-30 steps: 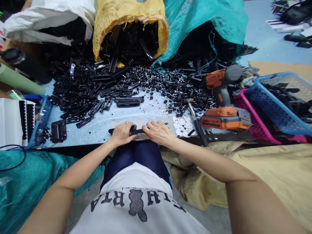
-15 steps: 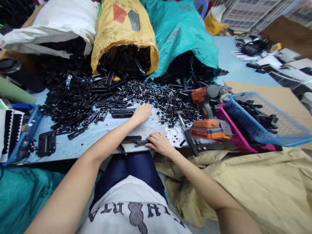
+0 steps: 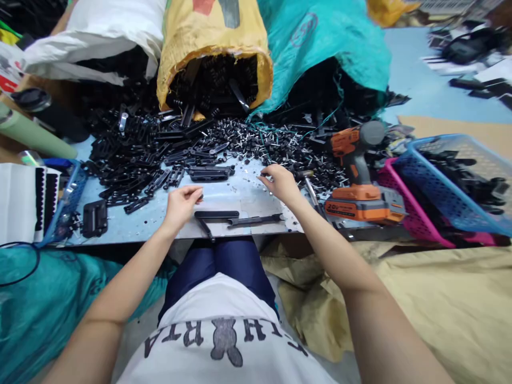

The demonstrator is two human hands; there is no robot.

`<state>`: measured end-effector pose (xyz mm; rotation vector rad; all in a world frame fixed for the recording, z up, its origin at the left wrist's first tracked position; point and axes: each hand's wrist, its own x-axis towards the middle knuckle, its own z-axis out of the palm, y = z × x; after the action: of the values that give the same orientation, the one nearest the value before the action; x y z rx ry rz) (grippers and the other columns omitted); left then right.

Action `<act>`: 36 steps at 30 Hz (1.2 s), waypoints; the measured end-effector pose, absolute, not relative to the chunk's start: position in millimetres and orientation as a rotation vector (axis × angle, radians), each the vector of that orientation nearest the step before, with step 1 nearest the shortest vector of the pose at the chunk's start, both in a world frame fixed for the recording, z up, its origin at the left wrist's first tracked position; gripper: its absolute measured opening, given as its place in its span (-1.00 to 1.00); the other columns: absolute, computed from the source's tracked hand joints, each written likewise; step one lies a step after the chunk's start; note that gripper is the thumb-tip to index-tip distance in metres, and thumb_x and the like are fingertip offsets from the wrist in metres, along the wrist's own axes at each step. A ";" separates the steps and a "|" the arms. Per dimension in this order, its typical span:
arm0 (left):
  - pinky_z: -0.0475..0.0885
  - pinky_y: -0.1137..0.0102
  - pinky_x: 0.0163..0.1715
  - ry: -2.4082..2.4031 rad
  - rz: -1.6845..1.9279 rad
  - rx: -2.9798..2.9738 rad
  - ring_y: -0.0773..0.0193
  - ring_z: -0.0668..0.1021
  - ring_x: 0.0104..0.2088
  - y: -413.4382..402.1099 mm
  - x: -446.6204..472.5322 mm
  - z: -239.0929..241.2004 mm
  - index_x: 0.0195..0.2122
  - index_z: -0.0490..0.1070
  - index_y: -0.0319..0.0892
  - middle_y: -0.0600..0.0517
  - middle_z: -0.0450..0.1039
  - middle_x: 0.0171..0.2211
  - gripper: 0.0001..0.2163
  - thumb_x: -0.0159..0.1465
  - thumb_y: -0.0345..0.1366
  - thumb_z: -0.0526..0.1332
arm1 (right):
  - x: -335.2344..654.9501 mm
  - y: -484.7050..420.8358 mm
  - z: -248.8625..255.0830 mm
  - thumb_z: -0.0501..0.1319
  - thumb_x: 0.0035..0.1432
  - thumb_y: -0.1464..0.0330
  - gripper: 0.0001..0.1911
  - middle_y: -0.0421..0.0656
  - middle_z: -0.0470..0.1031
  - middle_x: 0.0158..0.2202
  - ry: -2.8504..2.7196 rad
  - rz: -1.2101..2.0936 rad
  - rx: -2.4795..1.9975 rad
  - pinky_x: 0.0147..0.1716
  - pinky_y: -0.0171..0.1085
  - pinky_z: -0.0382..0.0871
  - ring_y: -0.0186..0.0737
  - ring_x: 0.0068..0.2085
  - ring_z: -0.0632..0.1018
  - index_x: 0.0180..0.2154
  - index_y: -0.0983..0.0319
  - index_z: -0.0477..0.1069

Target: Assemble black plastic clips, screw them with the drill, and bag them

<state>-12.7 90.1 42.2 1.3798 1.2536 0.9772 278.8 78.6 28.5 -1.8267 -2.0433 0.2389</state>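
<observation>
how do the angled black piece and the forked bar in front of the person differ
The angled black piece has an arm bent off its left end; the forked bar runs straight. The angled black piece lies further left; the forked bar lies further right. Both are dark, slim and unheld, on the pale sheet.

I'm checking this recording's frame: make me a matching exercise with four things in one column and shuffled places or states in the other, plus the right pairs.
Things
1. Left hand
2. Right hand
3. Cordless drill
4. Yellow sack

Places or states
A. Standing upright on its battery
B. Between the white sack and the teal sack
C. Pinching a small dark piece near the stacked black bars
D. Just in front of the heap of black-headed pins

Pairs: 1-C, 2-D, 3-A, 4-B
</observation>
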 end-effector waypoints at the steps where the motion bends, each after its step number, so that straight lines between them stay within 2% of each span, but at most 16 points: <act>1: 0.45 0.38 -0.44 1.278 0.971 1.217 0.34 0.50 -0.53 81.8 -25.4 36.8 -0.31 0.50 -0.30 -0.01 0.48 -0.48 -0.63 0.03 -0.07 0.31 | 269.0 68.1 30.2 0.14 0.16 0.30 -0.80 -0.04 0.46 -0.27 -1.939 0.354 -1.760 -0.24 -0.23 0.30 -0.17 -0.24 0.44 -0.26 0.30 0.42; 5: 0.43 0.42 -0.47 1.320 1.012 0.929 0.36 0.50 -0.55 62.0 -48.7 15.2 -0.38 0.51 -0.30 0.00 0.49 -0.54 -0.56 -0.16 -0.04 0.41 | 229.5 29.5 31.0 0.23 0.04 0.16 -0.71 -0.13 0.51 -0.39 -1.681 0.867 -1.570 -0.34 -0.28 0.37 -0.27 -0.38 0.49 -0.35 0.27 0.42; 8: 0.43 0.42 -0.47 1.321 1.019 0.916 0.36 0.50 -0.56 61.1 -49.3 10.7 -0.42 0.51 -0.29 0.01 0.50 -0.55 -0.55 -0.22 -0.02 0.42 | 212.6 17.9 28.2 0.26 -0.02 0.13 -0.69 -0.15 0.52 -0.43 -1.614 0.987 -1.557 -0.38 -0.29 0.38 -0.28 -0.42 0.50 -0.39 0.27 0.43; 12: 0.43 0.42 -0.51 1.315 0.982 0.948 0.38 0.47 -0.62 64.0 -44.9 13.8 -0.44 0.51 -0.29 0.04 0.47 -0.60 -0.55 -0.24 -0.02 0.42 | 206.8 17.2 31.8 0.25 0.01 0.19 -0.76 -0.16 0.53 -0.46 -1.683 0.895 -1.641 -0.39 -0.30 0.37 -0.27 -0.44 0.51 -0.41 0.25 0.43; 16: 0.45 0.41 -0.47 1.330 1.076 1.031 0.37 0.48 -0.57 61.9 -39.5 13.6 -0.38 0.52 -0.27 0.02 0.52 -0.51 -0.59 -0.15 -0.04 0.38 | 204.4 19.2 41.7 0.25 0.03 0.31 -0.88 -0.18 0.53 -0.47 -1.848 0.818 -1.725 -0.40 -0.33 0.35 -0.27 -0.42 0.53 -0.41 0.24 0.44; 19: 0.45 0.40 -0.44 1.291 1.015 1.056 0.36 0.48 -0.55 60.4 -38.9 10.3 -0.36 0.52 -0.29 0.00 0.52 -0.48 -0.60 -0.12 -0.07 0.37 | 200.2 23.0 46.7 0.27 0.02 0.37 -0.93 -0.18 0.53 -0.46 -2.008 0.784 -1.759 -0.37 -0.35 0.33 -0.27 -0.40 0.53 -0.38 0.24 0.45; 22: 0.43 0.38 -0.43 1.290 0.913 1.139 0.34 0.48 -0.54 61.0 -42.5 7.2 -0.31 0.51 -0.30 -0.02 0.50 -0.47 -0.62 -0.06 -0.10 0.34 | 194.6 26.9 48.9 0.27 0.04 0.38 -0.91 -0.16 0.55 -0.44 -2.162 0.726 -1.803 -0.36 -0.35 0.31 -0.24 -0.36 0.54 -0.34 0.24 0.46; 28: 0.37 0.36 -0.27 1.300 0.856 1.501 0.31 0.46 -0.38 64.6 -49.7 9.0 -0.25 0.49 -0.24 -0.01 0.46 -0.36 -0.68 0.01 -0.16 0.27 | 192.1 17.5 43.9 0.17 0.17 0.29 -0.81 -0.11 0.56 -0.29 -2.324 0.519 -1.828 -0.30 -0.29 0.31 -0.15 -0.27 0.55 -0.20 0.22 0.45; 33: 0.33 0.40 -0.30 1.341 0.842 1.458 0.33 0.42 -0.41 70.4 -53.7 11.6 -0.26 0.45 -0.24 0.03 0.42 -0.41 -0.64 -0.01 -0.10 0.26 | 201.1 0.4 31.8 0.08 0.23 0.19 -0.63 -0.03 0.48 -0.06 -2.269 0.399 -1.618 -0.13 -0.24 0.34 -0.15 -0.09 0.51 0.00 0.23 0.35; 36: 0.32 0.39 -0.30 1.327 0.831 1.417 0.31 0.43 -0.40 72.0 -55.6 12.7 -0.30 0.45 -0.23 0.02 0.44 -0.41 -0.60 -0.07 -0.03 0.29 | 203.9 -6.4 24.9 0.01 0.27 0.20 -0.61 -0.01 0.43 0.01 -2.262 0.352 -1.517 -0.04 -0.22 0.32 -0.17 0.01 0.45 0.05 0.22 0.31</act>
<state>-55.6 72.0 12.7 1.4166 1.3269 0.8307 203.9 -6.4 24.9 -1.5166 -2.2618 0.3521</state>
